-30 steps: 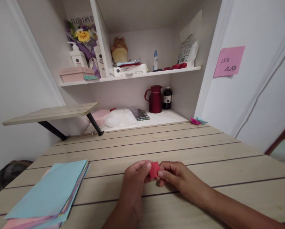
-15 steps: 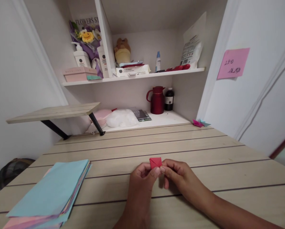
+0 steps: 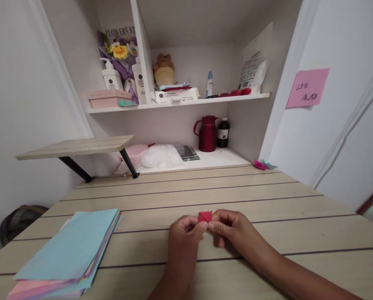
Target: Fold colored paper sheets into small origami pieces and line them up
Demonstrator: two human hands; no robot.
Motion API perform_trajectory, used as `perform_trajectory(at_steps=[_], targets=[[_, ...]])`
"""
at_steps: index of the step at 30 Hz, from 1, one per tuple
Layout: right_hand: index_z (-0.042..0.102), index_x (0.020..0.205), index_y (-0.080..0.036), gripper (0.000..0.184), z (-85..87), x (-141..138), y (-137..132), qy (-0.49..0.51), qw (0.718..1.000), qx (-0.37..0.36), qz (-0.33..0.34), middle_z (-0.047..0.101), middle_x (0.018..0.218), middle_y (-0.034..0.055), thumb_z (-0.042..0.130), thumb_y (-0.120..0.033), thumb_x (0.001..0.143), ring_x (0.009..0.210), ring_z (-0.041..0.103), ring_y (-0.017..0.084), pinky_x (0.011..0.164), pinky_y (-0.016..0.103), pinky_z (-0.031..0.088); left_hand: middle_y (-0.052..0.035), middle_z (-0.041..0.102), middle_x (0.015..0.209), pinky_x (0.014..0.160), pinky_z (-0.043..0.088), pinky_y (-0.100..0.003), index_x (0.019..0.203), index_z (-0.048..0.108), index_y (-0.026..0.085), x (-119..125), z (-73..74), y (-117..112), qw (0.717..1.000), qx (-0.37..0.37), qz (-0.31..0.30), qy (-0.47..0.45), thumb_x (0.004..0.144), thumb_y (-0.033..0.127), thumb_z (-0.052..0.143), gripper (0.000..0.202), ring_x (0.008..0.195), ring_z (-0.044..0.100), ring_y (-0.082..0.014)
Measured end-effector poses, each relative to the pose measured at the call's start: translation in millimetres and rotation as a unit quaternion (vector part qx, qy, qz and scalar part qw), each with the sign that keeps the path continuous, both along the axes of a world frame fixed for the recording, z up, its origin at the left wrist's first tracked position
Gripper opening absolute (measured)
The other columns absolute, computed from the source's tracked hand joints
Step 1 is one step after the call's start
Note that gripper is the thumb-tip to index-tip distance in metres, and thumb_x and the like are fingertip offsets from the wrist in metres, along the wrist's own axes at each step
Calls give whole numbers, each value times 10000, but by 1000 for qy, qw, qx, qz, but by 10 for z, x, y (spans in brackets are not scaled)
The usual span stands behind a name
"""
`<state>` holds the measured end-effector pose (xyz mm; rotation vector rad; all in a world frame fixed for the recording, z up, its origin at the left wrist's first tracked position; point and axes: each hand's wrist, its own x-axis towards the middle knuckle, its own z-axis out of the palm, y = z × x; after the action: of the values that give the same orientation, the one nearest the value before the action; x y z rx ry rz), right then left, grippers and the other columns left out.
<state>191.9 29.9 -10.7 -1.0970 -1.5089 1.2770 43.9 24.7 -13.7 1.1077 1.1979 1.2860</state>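
A small folded piece of red paper (image 3: 205,216) is pinched between both hands just above the wooden table (image 3: 267,200). My left hand (image 3: 184,233) grips its left lower edge with thumb and fingers closed. My right hand (image 3: 230,227) pinches its right lower edge, fingers curled. The paper shows a crease down its middle and a pointed top. A stack of coloured paper sheets (image 3: 70,250), light blue on top, lies at the table's near left.
Two small folded paper pieces (image 3: 263,165), pink and teal, sit at the table's far right. Behind are shelves with a red jug (image 3: 207,133), dark bottle (image 3: 224,132), pump bottles and a box. A raised wooden board (image 3: 76,146) juts at the left. A pink note (image 3: 307,88) hangs on the wall.
Both hands have turned the red paper from flat between the fingers to standing above the fingertips, and pinch it lower down. The camera has shifted a little.
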Motion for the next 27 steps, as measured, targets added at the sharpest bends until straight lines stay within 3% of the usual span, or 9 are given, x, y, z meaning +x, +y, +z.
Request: perform_trajectory(at_steps=[2,5,8,10,14,18,23,25,27], targets=[[624,808,-180,255,-9,30,28,-9,999,38,-30,645,693,-6,700,-414,742,528,538,116,526,237,428,21,554,544,530,389,-233,604,678,154,-17,4,13,998,14,8,61,651,275,659,132,523,495,-118],[595,1028,-224,345,20,71,25,-41,991,108,-62,664,955,19,727,-303,720,657,582,135,625,263,482,19,541,623,542,390,-238,619,687,171,-29,15,11,986,61,15,153,679,224,626,101,560,495,-121],[627,797,-212,42,83,101,-24,-109,977,175,-46,665,810,11,655,-243,797,722,604,164,677,274,476,16,559,657,593,400,-247,653,697,185,-27,44,-20,964,129,25,233,723,182,619,105,612,524,-132],[591,674,-204,163,123,118,-61,-134,964,225,-37,665,774,16,617,-212,835,770,619,174,710,275,472,10,593,688,644,409,-258,677,705,194,-31,71,-45,942,183,24,282,747,141,615,126,664,556,-141],[587,727,-212,169,162,158,-105,-171,936,308,-13,691,854,19,553,-146,879,803,634,162,724,266,474,18,625,701,700,407,-275,747,734,229,-69,111,-74,889,281,4,361,757,47,618,216,718,584,-147],[598,772,-225,152,137,184,-99,-206,922,328,-21,696,872,9,552,-122,874,825,637,164,751,278,481,28,633,705,700,406,-280,788,725,242,-98,111,-64,851,336,6,404,755,14,642,246,708,581,-141],[626,990,-238,238,67,196,-66,-240,890,381,-71,617,1156,61,537,-83,834,1077,568,215,919,351,455,17,615,683,721,389,-325,758,673,205,-82,93,-66,769,420,44,480,870,97,552,197,665,563,-146],[636,947,-233,205,71,196,-68,-243,880,400,-82,620,1143,64,537,-90,838,1065,570,217,908,354,456,19,605,673,752,385,-339,771,662,197,-76,89,-81,754,441,64,483,892,108,522,205,653,558,-142],[639,850,-223,151,100,192,-81,-235,879,406,-88,648,1077,60,537,-112,855,1006,590,211,870,347,462,24,600,668,786,381,-351,771,657,199,-74,87,-96,755,445,73,476,883,91,521,207,651,554,-139]])
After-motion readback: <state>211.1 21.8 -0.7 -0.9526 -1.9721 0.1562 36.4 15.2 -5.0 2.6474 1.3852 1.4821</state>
